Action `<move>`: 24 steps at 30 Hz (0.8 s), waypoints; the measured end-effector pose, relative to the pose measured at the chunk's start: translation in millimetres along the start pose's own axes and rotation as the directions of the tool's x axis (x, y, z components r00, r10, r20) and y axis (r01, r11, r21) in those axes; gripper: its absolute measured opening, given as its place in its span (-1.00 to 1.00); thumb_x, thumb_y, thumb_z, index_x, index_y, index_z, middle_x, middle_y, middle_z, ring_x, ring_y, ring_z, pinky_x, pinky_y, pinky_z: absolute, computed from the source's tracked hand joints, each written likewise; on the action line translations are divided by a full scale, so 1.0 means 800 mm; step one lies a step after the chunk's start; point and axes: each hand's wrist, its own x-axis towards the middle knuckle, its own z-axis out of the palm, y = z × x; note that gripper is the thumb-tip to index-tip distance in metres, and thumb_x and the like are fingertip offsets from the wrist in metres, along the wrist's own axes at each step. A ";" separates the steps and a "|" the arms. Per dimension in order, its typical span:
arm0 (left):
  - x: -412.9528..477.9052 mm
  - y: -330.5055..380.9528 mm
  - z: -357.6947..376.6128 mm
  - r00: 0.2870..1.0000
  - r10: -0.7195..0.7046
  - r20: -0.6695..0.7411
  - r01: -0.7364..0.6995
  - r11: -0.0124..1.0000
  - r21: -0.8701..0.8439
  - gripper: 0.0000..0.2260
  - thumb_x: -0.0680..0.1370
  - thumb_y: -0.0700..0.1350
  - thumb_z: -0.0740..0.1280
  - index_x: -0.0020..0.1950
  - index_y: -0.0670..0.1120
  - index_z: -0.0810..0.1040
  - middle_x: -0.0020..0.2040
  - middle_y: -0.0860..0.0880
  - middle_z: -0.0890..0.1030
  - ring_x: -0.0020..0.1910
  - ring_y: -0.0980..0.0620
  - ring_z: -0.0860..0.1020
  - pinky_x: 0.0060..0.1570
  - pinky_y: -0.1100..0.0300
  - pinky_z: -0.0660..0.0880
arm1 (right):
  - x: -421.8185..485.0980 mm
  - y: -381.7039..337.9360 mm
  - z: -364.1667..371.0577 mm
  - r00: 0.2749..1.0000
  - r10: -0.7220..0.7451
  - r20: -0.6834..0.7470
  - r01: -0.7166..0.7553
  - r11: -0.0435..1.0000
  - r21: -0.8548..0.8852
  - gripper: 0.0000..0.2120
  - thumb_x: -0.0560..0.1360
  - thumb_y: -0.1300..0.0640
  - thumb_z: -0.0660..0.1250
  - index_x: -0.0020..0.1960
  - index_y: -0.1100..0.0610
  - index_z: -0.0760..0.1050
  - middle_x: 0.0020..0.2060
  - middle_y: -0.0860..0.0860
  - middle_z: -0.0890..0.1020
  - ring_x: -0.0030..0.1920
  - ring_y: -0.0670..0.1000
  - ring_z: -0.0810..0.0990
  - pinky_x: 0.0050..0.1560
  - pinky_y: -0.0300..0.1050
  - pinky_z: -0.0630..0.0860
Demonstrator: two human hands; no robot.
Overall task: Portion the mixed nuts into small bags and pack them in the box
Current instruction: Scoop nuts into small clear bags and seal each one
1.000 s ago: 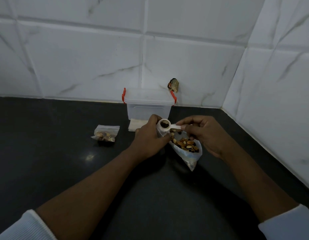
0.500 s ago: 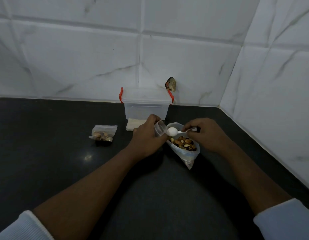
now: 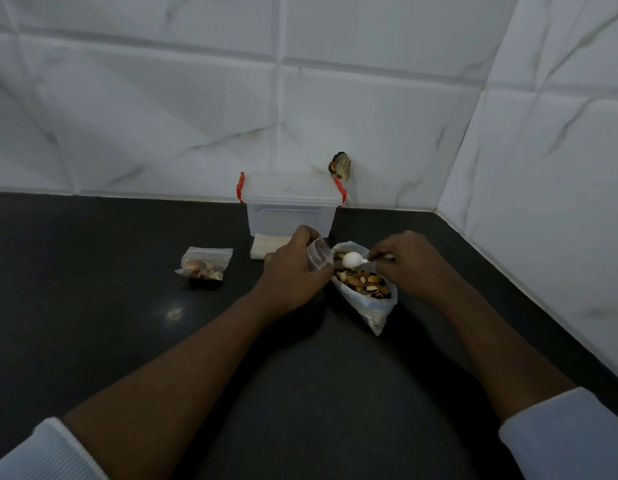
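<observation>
At the bottom, two white sleeves (image 3: 560, 441) sit on bare arms that reach out over the black counter (image 3: 93, 323). Farther out, the left hand (image 3: 293, 271) has its fingers curled round a small clear bag (image 3: 317, 255) and holds it up with its open top showing. Just beside it, the right hand (image 3: 409, 266) pinches the handle of a white plastic spoon (image 3: 351, 260) with its fingertips. The spoon's round end is close to the small bag's mouth and over a big open bag (image 3: 376, 306) that lies on the counter. That big bag is full of mixed nuts (image 3: 364, 283). Off to the left lies a small bag with nuts inside (image 3: 204, 265), apart from the hands. Behind the left hand is a flat pile of white sheets (image 3: 266, 245); I cannot tell what they are. Right behind the pile is the clear box (image 3: 290, 216), with its lid on and red clips at both ends. It stands against the white tiled wall (image 3: 162, 116).
</observation>
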 end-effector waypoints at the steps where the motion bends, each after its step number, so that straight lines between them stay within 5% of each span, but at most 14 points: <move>1: 0.000 0.000 0.000 1.000 -0.002 -0.001 0.002 1.000 0.000 -0.63 0.55 0.02 0.45 0.22 0.19 0.33 0.04 0.20 0.52 0.13 0.11 0.57 0.31 -0.18 0.49 | 0.001 0.003 -0.001 1.000 0.001 -0.024 -0.001 1.000 -0.028 -0.80 0.55 0.17 0.39 0.12 0.07 0.72 -0.04 -0.01 0.73 -0.08 -0.09 0.59 -0.05 -0.19 0.46; 5: -0.001 0.001 -0.001 1.000 -0.009 0.005 0.009 1.000 -0.003 -0.63 0.55 0.01 0.46 0.23 0.18 0.34 0.08 0.17 0.54 0.14 0.08 0.58 0.31 -0.19 0.49 | 0.000 0.002 -0.002 0.997 -0.030 -0.069 0.027 0.998 -0.051 -0.78 0.59 0.19 0.35 0.17 0.08 0.71 0.01 -0.02 0.74 0.00 -0.02 0.62 0.07 -0.15 0.46; 10: -0.001 0.003 -0.001 1.000 -0.007 0.010 0.007 1.000 0.002 -0.63 0.55 -0.01 0.46 0.23 0.17 0.34 0.10 0.15 0.53 0.15 0.06 0.58 0.31 -0.19 0.49 | 0.000 -0.004 -0.004 0.999 0.035 -0.007 -0.035 0.999 0.008 -0.79 0.58 0.18 0.32 0.11 0.08 0.71 -0.01 -0.02 0.71 -0.10 -0.15 0.58 -0.15 -0.32 0.41; 14: -0.002 0.003 -0.001 1.000 -0.006 0.016 0.006 1.000 -0.001 -0.64 0.56 -0.01 0.46 0.22 0.18 0.34 0.09 0.17 0.52 0.16 0.06 0.58 0.31 -0.20 0.49 | -0.001 -0.007 -0.003 0.996 -0.009 -0.087 0.011 0.999 0.030 -0.77 0.61 0.21 0.30 0.15 0.11 0.70 0.00 -0.01 0.73 -0.12 -0.16 0.57 -0.14 -0.41 0.36; 20: -0.002 0.004 -0.001 1.000 -0.005 0.020 0.005 1.000 -0.006 -0.63 0.56 0.01 0.46 0.23 0.19 0.34 0.10 0.16 0.53 0.17 0.06 0.58 0.32 -0.20 0.48 | 0.001 -0.005 -0.005 1.000 0.019 0.002 -0.019 1.000 0.007 -0.78 0.60 0.19 0.31 0.14 0.08 0.70 -0.03 -0.05 0.70 -0.11 -0.18 0.58 -0.16 -0.34 0.41; 24: -0.002 0.003 -0.001 1.000 0.002 0.009 -0.002 1.000 0.003 -0.66 0.55 0.03 0.45 0.21 0.18 0.35 0.05 0.20 0.53 0.15 0.07 0.58 0.31 -0.19 0.48 | -0.005 -0.002 -0.014 0.992 -0.027 -0.120 0.029 0.999 0.016 -0.80 0.60 0.19 0.32 0.09 0.08 0.72 -0.08 -0.07 0.70 -0.10 -0.11 0.57 -0.07 -0.29 0.42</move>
